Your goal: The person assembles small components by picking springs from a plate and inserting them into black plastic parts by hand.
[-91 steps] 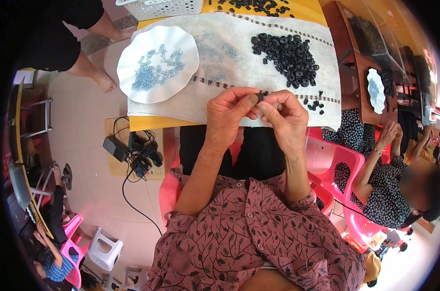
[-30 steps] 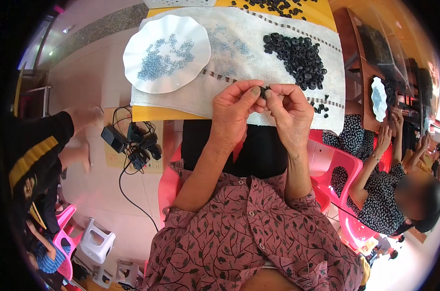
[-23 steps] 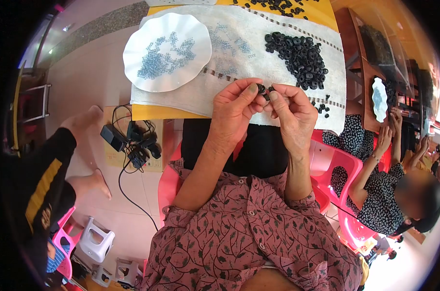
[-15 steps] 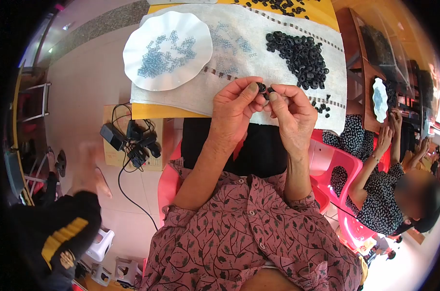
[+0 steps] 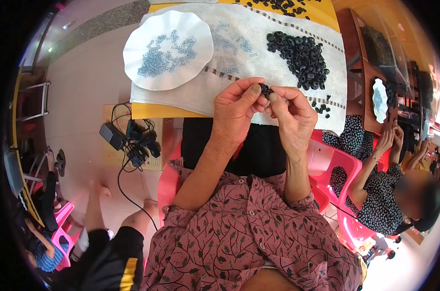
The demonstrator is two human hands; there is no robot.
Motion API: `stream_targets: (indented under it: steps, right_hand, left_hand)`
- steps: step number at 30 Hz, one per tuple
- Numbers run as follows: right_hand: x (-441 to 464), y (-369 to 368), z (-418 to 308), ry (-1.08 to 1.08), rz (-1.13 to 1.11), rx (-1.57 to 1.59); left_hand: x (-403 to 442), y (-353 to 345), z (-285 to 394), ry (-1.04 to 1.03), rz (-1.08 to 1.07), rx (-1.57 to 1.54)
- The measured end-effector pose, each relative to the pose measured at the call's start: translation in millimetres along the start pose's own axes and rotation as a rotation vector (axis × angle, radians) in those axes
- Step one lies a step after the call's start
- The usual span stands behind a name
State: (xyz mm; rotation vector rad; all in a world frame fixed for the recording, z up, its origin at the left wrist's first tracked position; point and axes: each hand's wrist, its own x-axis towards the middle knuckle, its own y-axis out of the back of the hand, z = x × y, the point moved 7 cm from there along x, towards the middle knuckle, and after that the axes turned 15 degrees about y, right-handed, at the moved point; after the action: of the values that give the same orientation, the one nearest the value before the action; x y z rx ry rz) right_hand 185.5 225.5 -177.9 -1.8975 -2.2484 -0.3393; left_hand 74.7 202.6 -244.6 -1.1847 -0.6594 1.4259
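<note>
My left hand [image 5: 234, 106] is closed in a pinch on a small black ring-shaped part [image 5: 264, 88] at the table's front edge. From the other side, my right hand [image 5: 293, 114] pinches at the same spot, with a bit of black between thumb and forefinger; its exact form is hidden. Beyond my hands, a pile of black ring-shaped parts [image 5: 304, 60] lies on the white cloth [image 5: 251, 63]. A few smaller black pieces [image 5: 321, 107] lie near my right hand. To the left, a scalloped white plate [image 5: 169, 82] holds many tiny clear-blue pieces [image 5: 157, 60].
More blue pieces [image 5: 224, 41] are scattered on the cloth beside the plate. Black pieces [image 5: 283, 6] lie at the yellow table's far edge. Cables and adapters [image 5: 132, 140] sit on a box at left. A seated co-worker [image 5: 375, 194] is at right; a person in black shorts [image 5: 108, 252] stands at lower left.
The two black pieces between my fingertips have come together. At lower left, the person in black has moved, so bare legs and shorts now show.
</note>
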Motion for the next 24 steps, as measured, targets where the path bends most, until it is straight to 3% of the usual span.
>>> stream_targets:
  steps: [14, 24]
  right_hand:
    - [-3.1, -0.8, -0.6, 0.010, 0.030, -0.021]
    - [-4.6, 4.5, 6.5, 0.036, 0.039, -0.117]
  left_hand:
    - [-3.8, -2.6, 1.4, -0.037, 0.037, 0.069]
    - [-7.1, -6.5, 8.5, -0.144, 0.120, 0.317]
